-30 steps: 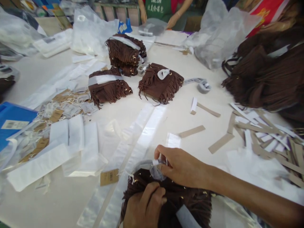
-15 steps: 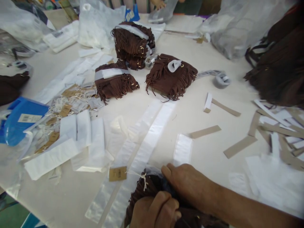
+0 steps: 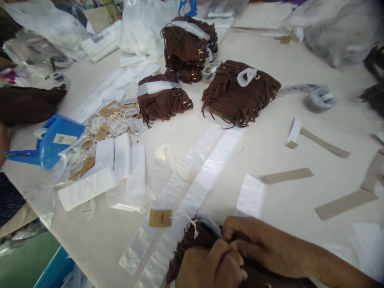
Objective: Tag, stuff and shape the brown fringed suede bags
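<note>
Both hands meet at the near edge of the surface on a brown fringed bag — the left hand curled shut on its suede to steady it, the right hand pinching the top beside it — while the bag's paper tag trails clear to its left on a white string.

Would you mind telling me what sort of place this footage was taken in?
Probably a garment or accessory packing workshop. Matching brown fringed bags lie on a white table, with loose hang tags and clear plastic sleeves; both hands work on another fringed bag.
</note>
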A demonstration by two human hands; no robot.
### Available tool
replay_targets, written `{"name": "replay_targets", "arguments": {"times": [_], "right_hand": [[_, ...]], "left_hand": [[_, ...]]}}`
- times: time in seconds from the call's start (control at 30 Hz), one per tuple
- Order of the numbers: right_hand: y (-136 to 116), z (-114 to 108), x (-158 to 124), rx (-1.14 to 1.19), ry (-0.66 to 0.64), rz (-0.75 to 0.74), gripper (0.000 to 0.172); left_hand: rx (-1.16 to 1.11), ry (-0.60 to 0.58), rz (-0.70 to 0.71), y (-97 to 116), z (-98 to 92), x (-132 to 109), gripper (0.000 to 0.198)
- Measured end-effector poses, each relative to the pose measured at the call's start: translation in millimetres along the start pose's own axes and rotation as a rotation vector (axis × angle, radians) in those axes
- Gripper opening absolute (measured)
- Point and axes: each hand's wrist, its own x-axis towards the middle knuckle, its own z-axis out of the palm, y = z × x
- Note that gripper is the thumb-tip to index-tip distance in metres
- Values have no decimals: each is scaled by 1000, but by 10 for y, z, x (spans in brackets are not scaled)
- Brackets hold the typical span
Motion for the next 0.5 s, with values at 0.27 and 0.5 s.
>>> {"name": "replay_targets", "arguments": {"times": [0.27, 0.5], "right_hand": [[-9, 88, 136, 152, -37, 135, 8], [-20, 26, 171, 125, -92, -60, 6]], "left_hand": [[-69, -42, -22, -30, 36, -18, 13], [23, -169, 30, -115, -43, -21, 12]]}}
